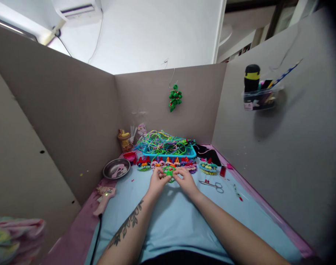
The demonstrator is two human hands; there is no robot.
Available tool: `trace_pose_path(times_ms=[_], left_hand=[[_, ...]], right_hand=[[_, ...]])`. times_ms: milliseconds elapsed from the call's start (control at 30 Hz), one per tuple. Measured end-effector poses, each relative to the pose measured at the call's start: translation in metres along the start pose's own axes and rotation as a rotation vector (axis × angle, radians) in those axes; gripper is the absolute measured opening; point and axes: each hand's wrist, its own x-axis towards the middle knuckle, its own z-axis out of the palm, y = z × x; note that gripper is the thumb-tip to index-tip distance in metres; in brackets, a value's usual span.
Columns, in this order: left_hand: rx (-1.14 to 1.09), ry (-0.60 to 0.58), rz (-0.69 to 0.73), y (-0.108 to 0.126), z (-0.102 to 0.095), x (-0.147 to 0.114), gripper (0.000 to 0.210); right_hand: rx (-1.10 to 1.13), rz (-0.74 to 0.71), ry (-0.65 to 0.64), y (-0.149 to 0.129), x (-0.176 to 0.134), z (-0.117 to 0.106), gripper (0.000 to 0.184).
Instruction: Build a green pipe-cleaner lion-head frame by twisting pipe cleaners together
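Observation:
Between my hands is a small bright green ring-like piece (169,173), seemingly bent from pipe cleaner, held up above the blue cloth (173,221). My left hand (158,181) pinches its left side between thumb and fingers. On the opposite side, the thumb and fingers of my right hand (186,179) close on it too. Just beyond the hands is a row of colourful fuzzy figures (144,163), partly covered by my fingers. A separate blue and yellow figure (208,167) lies to the right of that row.
Behind the figures, a blue tray (194,151) overflows with pipe cleaners (165,141). Scissors (216,186) lie at right, near a red bottle (222,171). At left are a metal bowl (112,174) and a corded glue gun (105,200). Grey panels (168,117) enclose three sides.

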Motion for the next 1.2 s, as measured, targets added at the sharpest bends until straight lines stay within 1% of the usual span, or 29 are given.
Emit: trace_pose_path(times_ms=[100, 233, 300, 400, 467, 567, 633, 700, 833, 933, 1067, 1200], left_hand=[[0.118, 0.004, 0.052, -0.002, 0.000, 0.000, 0.037], [0.229, 0.020, 0.114, -0.002, -0.001, -0.001, 0.032], [0.225, 0.028, 0.103, -0.002, -0.001, -0.001, 0.033], [0.126, 0.045, 0.039, 0.000, -0.001, 0.001, 0.037], [0.028, 0.059, -0.001, 0.002, -0.001, 0.001, 0.040], [-0.072, 0.071, -0.049, 0.006, -0.001, 0.000, 0.043], [-0.093, 0.063, -0.094, 0.008, -0.001, -0.001, 0.044], [-0.094, 0.055, -0.129, 0.009, -0.001, -0.002, 0.045], [-0.097, 0.037, -0.119, 0.008, 0.000, -0.003, 0.044], [-0.120, 0.017, -0.095, 0.007, 0.001, -0.003, 0.044], [-0.159, -0.024, -0.081, 0.007, 0.001, -0.002, 0.048], [-0.147, -0.006, -0.090, 0.006, 0.001, -0.001, 0.046]], right_hand=[[-0.043, 0.046, 0.009, 0.002, 0.001, 0.000, 0.009], [0.008, 0.124, -0.083, 0.005, 0.002, 0.001, 0.012], [0.059, 0.152, -0.113, 0.006, 0.002, 0.002, 0.012], [0.114, 0.157, -0.115, 0.009, 0.004, 0.001, 0.011], [0.111, 0.112, -0.112, 0.009, 0.005, -0.001, 0.010], [0.026, -0.034, -0.085, 0.005, 0.003, -0.002, 0.012], [-0.041, -0.132, -0.053, 0.000, 0.001, -0.002, 0.015], [-0.100, -0.210, -0.022, -0.005, -0.001, -0.003, 0.013], [-0.188, -0.334, 0.016, -0.010, -0.005, -0.004, 0.009], [-0.207, -0.370, 0.025, -0.010, -0.006, -0.004, 0.007], [-0.224, -0.379, 0.039, -0.011, -0.006, -0.003, 0.009], [-0.283, -0.423, 0.067, -0.013, -0.006, -0.003, 0.015]])
